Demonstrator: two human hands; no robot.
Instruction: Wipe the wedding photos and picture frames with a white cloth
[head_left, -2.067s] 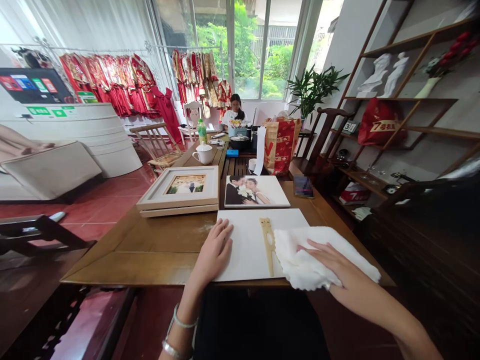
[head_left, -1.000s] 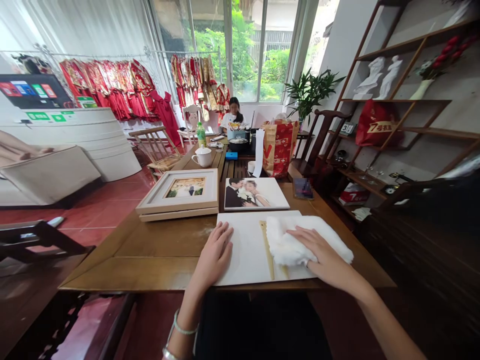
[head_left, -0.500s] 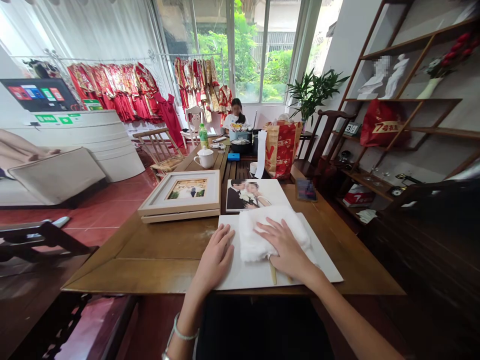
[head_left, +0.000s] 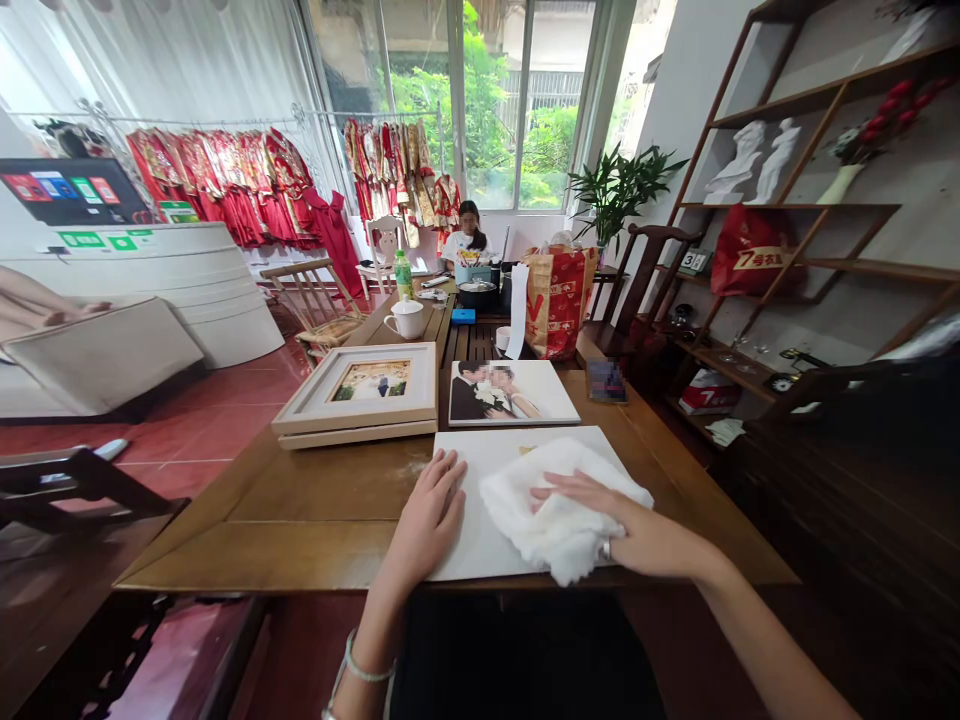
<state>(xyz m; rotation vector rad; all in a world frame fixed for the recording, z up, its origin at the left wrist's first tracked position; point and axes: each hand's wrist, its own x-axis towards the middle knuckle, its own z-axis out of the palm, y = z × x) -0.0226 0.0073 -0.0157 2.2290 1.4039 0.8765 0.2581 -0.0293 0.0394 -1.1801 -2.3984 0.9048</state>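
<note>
the left hand [head_left: 429, 518] lies flat, unclenched, on a white board [head_left: 472, 545]; toward its three o'clock, the right hand [head_left: 621, 522], fingers outstretched, rests on a white cloth [head_left: 517, 505] (rumpled).

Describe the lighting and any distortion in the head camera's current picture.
Head view: daylight enters through the windows, washing out parts outside; head view: the lower right falls into shadow; head view: wide-angle distortion seems to slant the shelf; head view: left hand, right hand and white cloth look reasonably sharp.
</note>
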